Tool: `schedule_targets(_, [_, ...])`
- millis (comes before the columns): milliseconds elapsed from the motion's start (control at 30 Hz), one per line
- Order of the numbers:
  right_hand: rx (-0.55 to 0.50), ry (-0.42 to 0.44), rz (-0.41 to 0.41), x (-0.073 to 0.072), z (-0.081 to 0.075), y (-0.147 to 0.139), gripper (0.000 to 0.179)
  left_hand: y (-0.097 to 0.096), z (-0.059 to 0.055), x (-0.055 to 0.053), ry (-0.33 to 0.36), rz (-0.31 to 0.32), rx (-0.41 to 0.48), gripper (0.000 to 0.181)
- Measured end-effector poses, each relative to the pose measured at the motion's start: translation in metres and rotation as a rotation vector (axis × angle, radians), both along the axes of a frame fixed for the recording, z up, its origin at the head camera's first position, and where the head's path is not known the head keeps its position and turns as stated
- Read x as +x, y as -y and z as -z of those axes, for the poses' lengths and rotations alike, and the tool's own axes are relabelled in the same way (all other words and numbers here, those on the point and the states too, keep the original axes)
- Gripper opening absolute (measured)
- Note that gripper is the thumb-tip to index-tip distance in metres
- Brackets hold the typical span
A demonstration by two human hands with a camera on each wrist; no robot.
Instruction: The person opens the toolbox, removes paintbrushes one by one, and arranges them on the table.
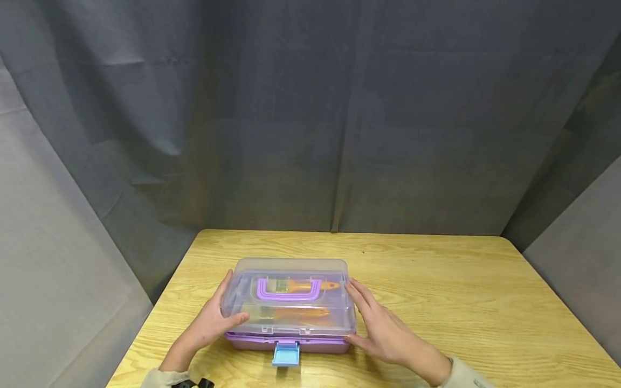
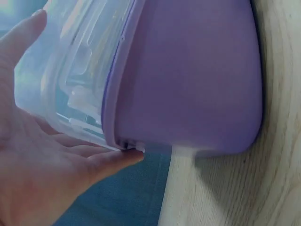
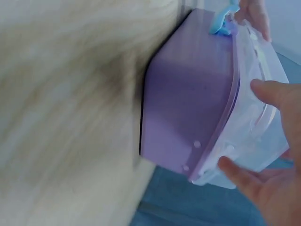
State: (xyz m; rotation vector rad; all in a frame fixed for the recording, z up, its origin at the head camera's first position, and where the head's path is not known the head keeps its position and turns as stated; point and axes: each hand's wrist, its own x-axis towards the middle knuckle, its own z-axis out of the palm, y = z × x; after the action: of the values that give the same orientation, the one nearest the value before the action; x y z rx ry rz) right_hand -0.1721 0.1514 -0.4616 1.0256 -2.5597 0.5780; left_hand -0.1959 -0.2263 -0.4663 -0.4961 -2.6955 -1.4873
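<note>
A plastic storage box (image 1: 330, 348) with a purple base and a clear lid (image 1: 291, 267) stands on the wooden table. The lid lies over the base, and a purple carry handle (image 1: 288, 296) sits on its top. At the front, the light blue latch (image 1: 286, 354) sticks out, unfastened. Two paintbrushes with orange handles (image 1: 303, 313) show through the lid. My left hand (image 1: 209, 321) holds the lid's left end, thumb over the top and fingers round the rear corner (image 2: 94, 157). With fingers spread and fairly straight, my right hand (image 1: 385, 330) touches the lid's right end.
The wooden table (image 1: 436, 280) extends well to the right of the box. Behind it hangs a dark grey curtain (image 1: 291, 118), with pale panels (image 1: 53, 226) at both sides. A small black object (image 1: 194, 383) is by the left sleeve.
</note>
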Motion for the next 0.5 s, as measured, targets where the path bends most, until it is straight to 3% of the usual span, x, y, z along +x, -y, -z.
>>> schedule_targets(133, [0.05,-0.191,-0.061,-0.005,-0.008,-0.004,0.082,0.003,0.003,-0.002,0.032,0.044,0.038,0.106])
schedule_targets(233, [0.07,-0.252,-0.087,-0.012,-0.018,-0.007,0.079,0.006,0.008,-0.003,0.091,0.106,0.092,0.114])
schedule_targets(333, [0.053,-0.212,-0.088,-0.021,-0.029,-0.009,0.079,0.008,0.014,-0.004,0.136,0.166,0.126,0.113])
schedule_targets(400, [0.025,-0.122,-0.075,-0.027,-0.038,-0.009,0.079,0.008,0.019,-0.004,0.173,0.203,0.123,0.107])
schedule_targets(500, [-0.034,0.049,-0.024,-0.037,-0.05,-0.009,0.078,0.004,0.026,-0.006,0.172,0.261,0.083,0.103])
